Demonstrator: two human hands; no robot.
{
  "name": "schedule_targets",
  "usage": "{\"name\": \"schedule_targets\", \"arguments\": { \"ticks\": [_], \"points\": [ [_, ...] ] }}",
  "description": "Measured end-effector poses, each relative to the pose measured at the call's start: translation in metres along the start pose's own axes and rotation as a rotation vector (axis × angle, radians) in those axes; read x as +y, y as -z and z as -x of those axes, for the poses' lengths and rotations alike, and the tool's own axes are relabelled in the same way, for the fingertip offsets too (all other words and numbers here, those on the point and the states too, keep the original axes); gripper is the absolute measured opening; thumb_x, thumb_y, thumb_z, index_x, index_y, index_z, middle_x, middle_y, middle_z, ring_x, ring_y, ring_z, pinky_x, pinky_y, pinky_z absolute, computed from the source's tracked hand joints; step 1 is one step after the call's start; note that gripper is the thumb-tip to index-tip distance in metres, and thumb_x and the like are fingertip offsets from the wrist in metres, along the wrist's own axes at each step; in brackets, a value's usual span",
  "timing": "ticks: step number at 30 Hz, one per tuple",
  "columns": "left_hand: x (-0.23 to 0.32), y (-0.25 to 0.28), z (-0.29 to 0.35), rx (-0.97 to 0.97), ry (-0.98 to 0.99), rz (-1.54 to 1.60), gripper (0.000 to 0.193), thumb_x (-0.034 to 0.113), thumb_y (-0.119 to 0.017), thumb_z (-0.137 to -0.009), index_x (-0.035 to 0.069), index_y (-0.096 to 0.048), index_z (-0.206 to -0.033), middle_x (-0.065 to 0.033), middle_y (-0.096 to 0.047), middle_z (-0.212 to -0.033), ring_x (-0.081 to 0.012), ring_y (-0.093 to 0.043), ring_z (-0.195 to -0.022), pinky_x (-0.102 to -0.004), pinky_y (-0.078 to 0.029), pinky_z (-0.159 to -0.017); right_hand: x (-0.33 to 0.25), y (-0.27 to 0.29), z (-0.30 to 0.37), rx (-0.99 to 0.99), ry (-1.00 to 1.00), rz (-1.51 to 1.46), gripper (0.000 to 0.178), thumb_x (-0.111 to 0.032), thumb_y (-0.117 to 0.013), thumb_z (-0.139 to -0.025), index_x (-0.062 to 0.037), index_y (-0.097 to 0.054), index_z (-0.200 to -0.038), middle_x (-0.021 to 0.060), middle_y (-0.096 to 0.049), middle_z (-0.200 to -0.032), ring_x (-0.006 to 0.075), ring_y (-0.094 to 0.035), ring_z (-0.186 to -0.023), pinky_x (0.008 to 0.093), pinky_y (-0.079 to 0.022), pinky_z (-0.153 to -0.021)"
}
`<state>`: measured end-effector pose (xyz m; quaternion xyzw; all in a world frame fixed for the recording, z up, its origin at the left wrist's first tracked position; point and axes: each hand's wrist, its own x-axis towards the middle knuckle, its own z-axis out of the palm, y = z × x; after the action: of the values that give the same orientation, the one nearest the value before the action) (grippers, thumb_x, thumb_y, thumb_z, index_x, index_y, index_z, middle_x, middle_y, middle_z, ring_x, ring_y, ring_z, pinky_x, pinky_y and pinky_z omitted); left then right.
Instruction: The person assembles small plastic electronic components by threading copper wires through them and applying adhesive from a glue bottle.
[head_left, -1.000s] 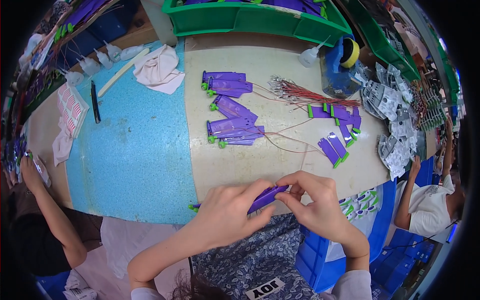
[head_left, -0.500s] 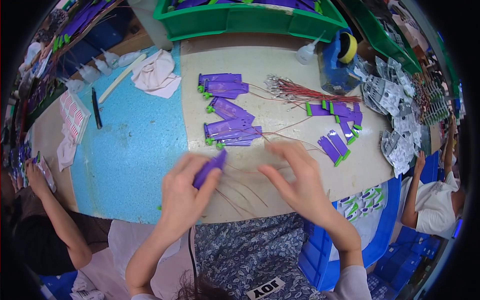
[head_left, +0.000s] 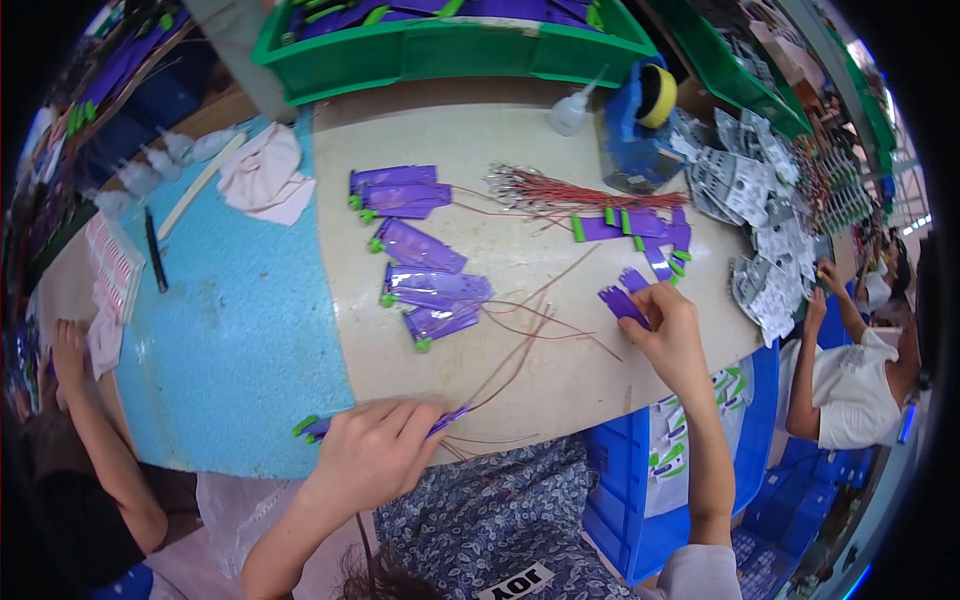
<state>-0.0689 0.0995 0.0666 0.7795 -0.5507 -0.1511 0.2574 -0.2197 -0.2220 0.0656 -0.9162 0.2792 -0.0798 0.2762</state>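
Near the table's front edge, my left hand (head_left: 375, 452) is closed over purple strips, whose green-tipped end (head_left: 308, 428) sticks out on the left. A purple tip and thin brown wires (head_left: 515, 370) extend from its other side; how many strips it holds is hidden. My right hand (head_left: 672, 335) pinches a flat purple strip (head_left: 624, 306) with thumb and fingers, over the right side of the table. Between and beyond my hands lie purple strips with green round ends (head_left: 432, 288), some trailing wires. More purple strips with green ends (head_left: 640, 226) lie beyond my right hand.
A red wire bundle (head_left: 570, 188) lies near a blue tape dispenser (head_left: 625, 155) and a white squeeze bottle (head_left: 568, 115). Silvery packets (head_left: 765, 215) are heaped at right. A green bin (head_left: 460, 55) stands behind, a blue crate (head_left: 625, 480) at front right. Co-workers sit both sides.
My left hand has come down toward the front edge. My right hand, empty before, has moved right and taken a purple strip. The lowest strip in the middle group lies at a different angle.
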Motion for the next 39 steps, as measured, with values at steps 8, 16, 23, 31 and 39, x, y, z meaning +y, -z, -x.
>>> {"name": "schedule_targets", "arguments": {
  "ticks": [8, 16, 23, 31, 39],
  "points": [
    [-0.009, -0.001, 0.004, 0.025, -0.005, -0.058, 0.021, 0.012, -0.067, -0.083, 0.005, -0.062, -0.101, -0.0083, -0.068, -0.099, -0.0254, -0.068, -0.075, -0.0363, -0.054, -0.065, -0.111, -0.055, -0.022, -0.315, -0.146, -0.977, 0.014, 0.002, -0.067, -0.092, 0.0053, -0.062, -0.104, 0.0126, -0.07, -0.085, 0.0187, -0.074, -0.074, 0.0255, -0.06, -0.061],
    [-0.016, -0.001, -0.002, 0.089, 0.01, -0.176, 0.025, 0.008, -0.061, -0.074, 0.002, -0.058, -0.099, -0.0132, -0.058, -0.137, -0.024, -0.065, -0.072, -0.0351, -0.055, -0.068, -0.121, -0.108, -0.041, -0.457, -0.199, -0.884, 0.014, -0.001, -0.067, -0.091, 0.0065, -0.064, -0.102, 0.0148, -0.07, -0.081, 0.0183, -0.072, -0.066, 0.0262, -0.058, -0.055],
    [-0.017, 0.005, 0.012, -0.024, 0.01, -0.142, 0.017, 0.007, -0.063, -0.079, 0.0, -0.057, -0.094, -0.0109, -0.059, -0.139, -0.0234, -0.066, -0.073, -0.0353, -0.054, -0.065, -0.115, -0.088, -0.033, 0.026, 0.657, -0.16, 0.024, 0.0, -0.074, -0.075, 0.0016, -0.069, -0.098, 0.012, -0.066, -0.089, 0.0291, -0.063, -0.079, 0.0382, -0.052, -0.068],
    [-0.018, 0.014, 0.017, 0.032, -0.023, 0.117, 0.016, 0.012, -0.062, -0.091, 0.002, -0.059, -0.104, -0.0137, -0.066, -0.121, -0.0281, -0.068, -0.076, -0.0406, -0.055, -0.065, -0.129, -0.087, -0.017, -0.273, 0.707, 0.003, 0.033, -0.001, -0.075, -0.071, -0.0018, -0.065, -0.102, 0.0112, -0.057, -0.099, 0.031, -0.055, -0.091, 0.0402, -0.046, -0.078],
    [-0.012, 0.009, -0.008, 0.119, 0.362, 0.256, 0.024, 0.02, -0.057, -0.096, 0.006, -0.054, -0.115, -0.0187, -0.068, -0.083, -0.0425, -0.065, -0.068, -0.0534, -0.05, -0.06, -0.119, -0.076, -0.009, -0.516, 0.296, -0.442, 0.029, 0.002, -0.075, -0.078, -0.0035, -0.055, -0.098, 0.0059, -0.059, -0.097, 0.0208, -0.06, -0.091, 0.0351, -0.049, -0.082]
  ]
}}
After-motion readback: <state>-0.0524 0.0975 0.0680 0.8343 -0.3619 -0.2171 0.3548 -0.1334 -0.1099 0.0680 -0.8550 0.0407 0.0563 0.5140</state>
